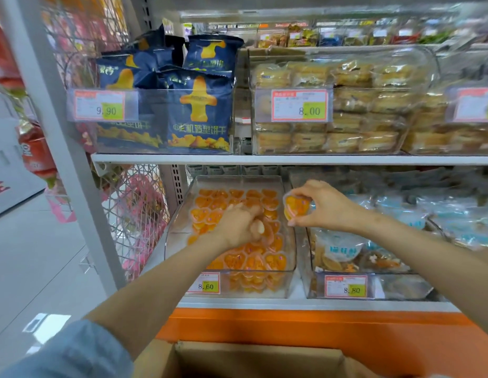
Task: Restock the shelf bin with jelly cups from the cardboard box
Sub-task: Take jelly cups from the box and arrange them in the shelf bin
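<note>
A clear plastic shelf bin (180,222) on the lower shelf holds several orange heart-shaped jelly cups (253,260). My left hand (237,225) is down inside the bin over the cups, fingers curled and blurred; whether it holds a cup is unclear. My right hand (327,205) hovers at the bin's right rim and pinches a small stack of orange jelly cups (296,207) between thumb and fingers. The open cardboard box (237,361) sits at the bottom of the view, below the shelf; its inside is dark.
A neighbouring clear bin (374,287) of wrapped snacks stands right of the jelly bin. The upper shelf edge (292,159) overhangs close above, carrying blue biscuit bags (199,110) and pastry packs (346,105). A wire rack (133,214) and shelf post are at the left.
</note>
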A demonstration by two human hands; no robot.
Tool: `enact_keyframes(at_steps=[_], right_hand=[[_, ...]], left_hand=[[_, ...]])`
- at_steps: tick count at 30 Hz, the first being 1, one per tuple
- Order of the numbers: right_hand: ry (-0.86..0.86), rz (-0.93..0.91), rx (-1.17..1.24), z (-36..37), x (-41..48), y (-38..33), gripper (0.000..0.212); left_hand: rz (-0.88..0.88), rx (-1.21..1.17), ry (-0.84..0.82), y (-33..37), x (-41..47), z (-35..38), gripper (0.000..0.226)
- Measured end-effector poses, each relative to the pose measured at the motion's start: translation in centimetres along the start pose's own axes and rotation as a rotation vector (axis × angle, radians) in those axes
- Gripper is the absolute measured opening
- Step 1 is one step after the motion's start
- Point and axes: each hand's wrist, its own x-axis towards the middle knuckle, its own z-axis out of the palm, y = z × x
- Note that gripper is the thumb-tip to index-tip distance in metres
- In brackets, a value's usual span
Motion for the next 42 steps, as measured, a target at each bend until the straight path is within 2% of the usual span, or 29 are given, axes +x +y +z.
enact_keyframes(at_steps=[3,6,8,12,14,18,26,30,33,37,42], right_hand=[[-0.007,-0.002,-0.003,0.9,0.4,0.0,0.062],[-0.047,-0.011,-0.027,2.2,1.1,-0.8,0.067],[-0.064,-0.023,-0.023,3.1,1.3,-1.4,0.068],[-0.085,-0.029,0.004,3.9,1.4,-1.8,0.07],[-0.085,-0.023,-0.003,3.8,1.4,-1.8,0.071],[-0.088,0.005,0.009,3.5,1.3,-1.7,0.07],[-0.101,0.011,0.004,3.3,1.0,-2.0,0.07],[-0.095,0.005,0.014,3.2,0.9,-1.9,0.07],[-0.103,0.008,0.013,3.1,0.6,-1.7,0.069],[-0.102,0.009,0.031,3.1,0.6,-1.3,0.066],[-0.093,0.019,0.035,2.8,0.5,-1.1,0.07]], left_hand=[[-0.149,-0.375,0.063,-0.8,-2.4,-1.1,0.041],[-0.219,-0.598,0.009,-2.2,-4.7,-1.1,0.04],[-0.223,-0.726,-0.025,-3.1,-5.8,-1.1,0.047],[-0.184,-0.914,-0.091,-4.0,-7.0,-1.3,0.076],[-0.177,-0.99,-0.12,-4.0,-7.2,-1.2,0.072],[-0.128,-0.872,-0.119,-4.3,-7.4,-0.8,0.049],[-0.144,-0.799,-0.173,-4.9,-7.4,-0.4,0.044],[-0.149,-0.625,-0.09,-4.2,-6.9,-0.6,0.033],[-0.173,-0.587,-0.005,-3.4,-6.1,-0.9,0.026],[-0.188,-0.534,0.099,-2.1,-3.4,-1.5,0.026],[-0.148,-0.335,0.151,-1.1,0.1,-0.2,0.026]])
